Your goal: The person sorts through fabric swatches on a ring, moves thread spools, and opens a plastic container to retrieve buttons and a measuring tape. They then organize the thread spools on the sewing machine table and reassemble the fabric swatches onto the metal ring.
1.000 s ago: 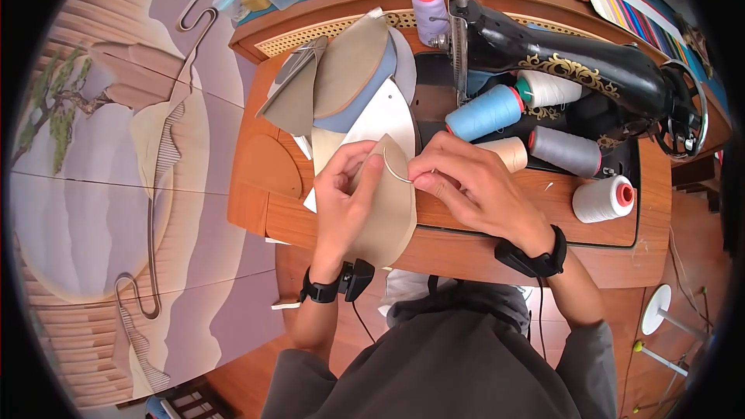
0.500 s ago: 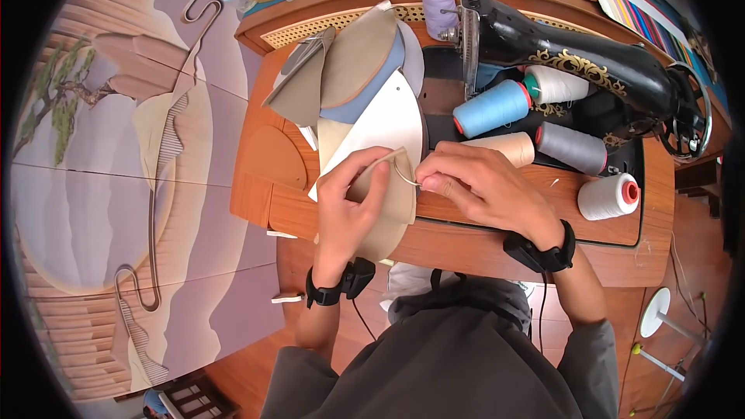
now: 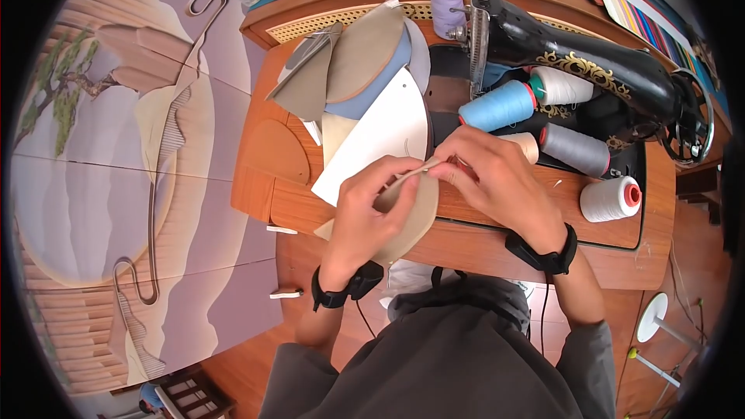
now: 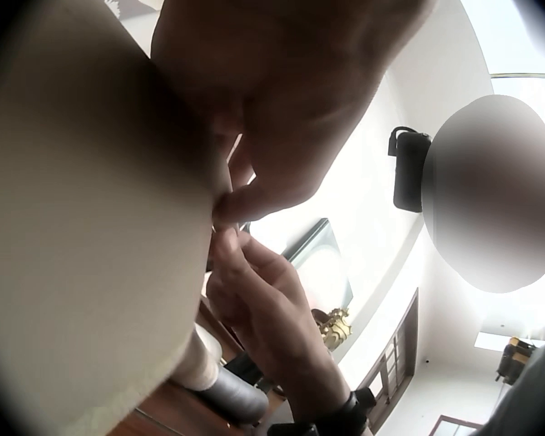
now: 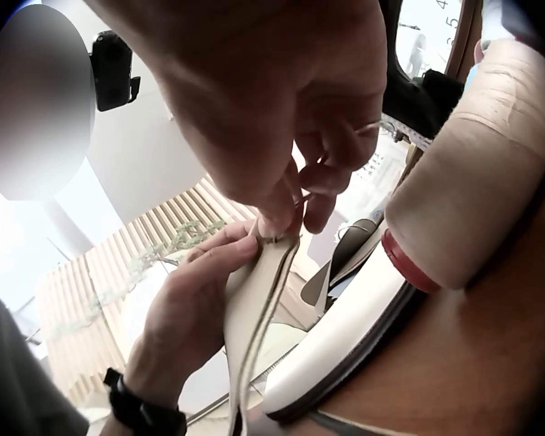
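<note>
A tan, leather-like piece (image 3: 415, 221) with a rounded outline is bent over between the two hands, above the front edge of the wooden table. My left hand (image 3: 372, 206) grips it near its upper corner, thumb on the near side. At that same corner the fingertips of my right hand (image 3: 497, 178) pinch the edge, right beside the left fingertips. The right wrist view shows two layers of the tan piece (image 5: 259, 318) lying face to face below the fingers. Behind the hands lies a white pointed piece (image 3: 380, 136), with a thin curved line showing over it.
A black sewing machine (image 3: 574, 43) stands at the back right. Blue (image 3: 497, 105), grey (image 3: 574, 149) and white (image 3: 609, 200) thread cones lie around it; a lilac cone (image 3: 447, 12) stands behind. Stacked tan and blue pieces (image 3: 365, 62) and a brown rounded piece (image 3: 275, 151) lie left.
Both hands and the tan piece have shifted right in the head view. The right fingertips have closed in on the corner; the pale curved strip that spanned the hands is no longer visible there.
</note>
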{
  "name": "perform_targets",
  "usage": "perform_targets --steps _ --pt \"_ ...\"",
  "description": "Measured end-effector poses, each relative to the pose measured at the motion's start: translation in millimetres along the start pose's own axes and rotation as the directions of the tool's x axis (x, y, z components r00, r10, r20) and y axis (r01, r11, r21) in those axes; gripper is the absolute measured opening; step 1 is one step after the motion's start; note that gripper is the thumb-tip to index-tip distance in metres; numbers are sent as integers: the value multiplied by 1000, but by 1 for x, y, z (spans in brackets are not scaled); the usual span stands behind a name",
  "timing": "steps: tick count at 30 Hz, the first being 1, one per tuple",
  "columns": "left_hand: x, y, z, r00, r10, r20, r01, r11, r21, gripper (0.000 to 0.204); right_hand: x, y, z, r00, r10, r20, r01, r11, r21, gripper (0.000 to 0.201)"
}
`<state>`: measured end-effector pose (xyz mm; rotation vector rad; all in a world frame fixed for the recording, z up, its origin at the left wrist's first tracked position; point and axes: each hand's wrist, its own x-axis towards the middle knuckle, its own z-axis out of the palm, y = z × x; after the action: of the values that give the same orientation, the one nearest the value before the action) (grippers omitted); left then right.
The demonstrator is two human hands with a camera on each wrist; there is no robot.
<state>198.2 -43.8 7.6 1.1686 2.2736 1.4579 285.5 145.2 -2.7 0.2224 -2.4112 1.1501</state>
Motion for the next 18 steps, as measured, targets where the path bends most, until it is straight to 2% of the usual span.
perform_targets --steps 2,5,8,11,13,14,15,16,17,18 --pt "1 6 7 1000 14 -15 -14 1000 1 19 1 -5 -3 989 134 -67 -132 991 35 14" --pt "6 9 8 1000 27 6 -27 1000 8 25 2 -6 -4 970 203 -130 -195 978 71 15" --pt "14 4 4 997 46 66 -43 997 -57 26 -1 1 -4 979 196 -60 -189 977 98 16" --pt "30 2 -10 989 67 129 -64 997 -31 25 3 -4 -6 968 233 -90 -221 967 126 14" --pt "47 -9 -15 999 26 -22 -25 999 26 27 4 -4 -9 968 224 -114 -208 968 140 13" --pt "56 -18 -16 999 27 -21 -27 999 26 27 5 -4 -10 968 215 -133 -194 969 155 13" --pt "65 -29 -15 990 122 -72 -101 966 238 27 4 -4 -11 968 213 -135 -192 969 154 13" --pt "70 -37 -14 969 225 -101 -159 883 442 28 4 -2 -10 965 214 -150 -192 970 149 12" --pt "71 -42 -11 969 228 -99 -162 883 441 28 3 0 -10 963 216 -164 -193 971 145 12" --pt "72 -47 -8 983 166 -80 -116 895 431 28 3 1 -10 962 216 -166 -193 971 143 12"
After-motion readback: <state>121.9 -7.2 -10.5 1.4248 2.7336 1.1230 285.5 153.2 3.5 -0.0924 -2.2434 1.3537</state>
